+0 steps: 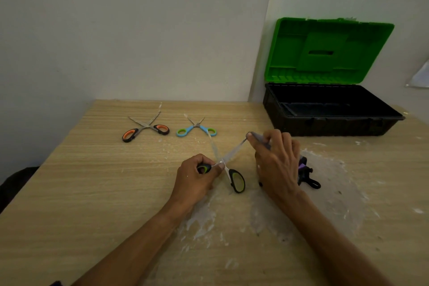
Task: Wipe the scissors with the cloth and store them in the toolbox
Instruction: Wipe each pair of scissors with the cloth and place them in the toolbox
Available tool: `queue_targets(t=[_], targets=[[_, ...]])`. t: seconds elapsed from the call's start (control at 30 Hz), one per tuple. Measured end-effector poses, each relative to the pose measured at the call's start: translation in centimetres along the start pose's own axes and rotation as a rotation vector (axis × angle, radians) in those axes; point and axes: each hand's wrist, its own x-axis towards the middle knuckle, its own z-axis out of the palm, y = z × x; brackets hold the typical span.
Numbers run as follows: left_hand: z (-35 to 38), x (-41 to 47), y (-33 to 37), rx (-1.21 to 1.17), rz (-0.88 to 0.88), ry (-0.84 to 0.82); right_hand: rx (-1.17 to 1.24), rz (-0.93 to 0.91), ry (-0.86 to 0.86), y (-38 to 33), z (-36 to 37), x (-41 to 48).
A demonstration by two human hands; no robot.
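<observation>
My left hand (197,176) grips one black-and-green handle of an opened pair of scissors (236,181) near the table's middle. Its blades spread upward in a V. My right hand (276,162) pinches a grey-purple cloth (261,139) around the tip of the right blade. Orange-handled scissors (146,130) lie open at the back left, and blue-handled scissors (196,129) lie open beside them. The toolbox (334,121), black with a raised green lid (329,51), stands open at the back right.
A dark object with purple parts and black loops (308,174) lies partly hidden behind my right hand. White residue smears the wooden table (92,193) around my hands. Walls close in behind and on the left; a paper (421,76) hangs at the far right.
</observation>
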Motion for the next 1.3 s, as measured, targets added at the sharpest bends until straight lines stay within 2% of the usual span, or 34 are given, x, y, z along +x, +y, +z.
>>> queue_targets(t=[0.1, 0.2, 0.3, 0.5, 0.6, 0.73, 0.8, 0.93, 1.07, 1.13, 1.2, 1.3], targets=[[0.0, 0.1, 0.3, 0.023, -0.006, 0.001, 0.053, -0.117, 0.016, -1.9, -0.4, -0.9], [-0.1, 0.1, 0.4, 0.107, 0.007, 0.018, 0.082, -0.26, -0.1, -3.8, -0.4, -2.0], [-0.2, -0.2, 0.6, 0.116, 0.037, 0.038, 0.049, -0.259, -0.142, -3.8, -0.2, -1.9], [-0.1, -0.4, 0.7, 0.072, 0.011, 0.028, -0.034, -0.042, -0.123, -0.6, 0.6, -0.4], [0.0, -0.5, 0.9, -0.017, -0.055, 0.006, 0.027, 0.1, -0.082, 1.9, 0.2, 0.4], [-0.3, -0.7, 1.0, -0.059, -0.044, -0.018, 0.304, 0.179, 0.031, 2.5, -1.0, 0.4], [-0.6, -0.7, 1.3, -0.098, -0.038, -0.02, 0.462, 0.176, 0.029, 1.5, -1.6, 0.4], [-1.1, -0.5, 2.0, -0.206, -0.052, -0.002, 0.613, 0.197, -0.006, 0.6, -2.4, 0.6], [-1.8, -0.4, 2.4, -0.426, -0.139, -0.063, 0.881, 0.491, -0.166, 2.0, -2.3, 1.1], [-1.8, -0.5, 2.5, -0.538, -0.194, -0.093, 0.982, 0.613, -0.141, 2.4, -2.3, 1.5], [-1.8, -0.5, 2.6, -0.546, -0.218, -0.108, 0.844, 0.519, -0.023, 2.1, -2.7, 1.8], [-1.5, -0.7, 2.6, -0.496, -0.245, -0.141, 0.55, 0.156, 0.11, 0.8, -3.2, 2.4]])
